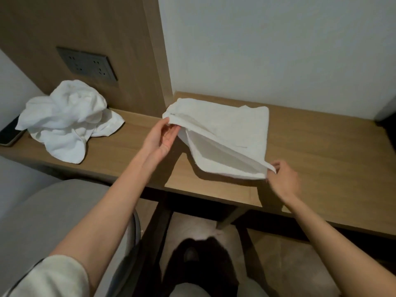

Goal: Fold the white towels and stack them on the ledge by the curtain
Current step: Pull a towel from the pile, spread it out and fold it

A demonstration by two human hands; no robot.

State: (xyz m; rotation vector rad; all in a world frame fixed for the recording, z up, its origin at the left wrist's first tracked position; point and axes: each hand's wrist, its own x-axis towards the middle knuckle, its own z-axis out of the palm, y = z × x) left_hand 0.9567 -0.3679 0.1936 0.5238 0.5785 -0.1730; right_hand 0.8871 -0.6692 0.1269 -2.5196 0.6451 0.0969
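Thumb and fingertips (174, 131) of the left hand (161, 139) pinch the far left corner of the folded towel (225, 129). The fingers (276, 167) of the right hand (282, 179) curl and pinch its near right corner. Between the two grips we see the top layer's edge raised off the layer beneath; the rest of the towel lies flat on the wooden ledge (321, 151), against the white wall (278, 50). We note a crumpled towel (64, 121) well to the left on the same ledge, below a dark socket panel (87, 64). A phone (10, 133) lies partly under its left edge.
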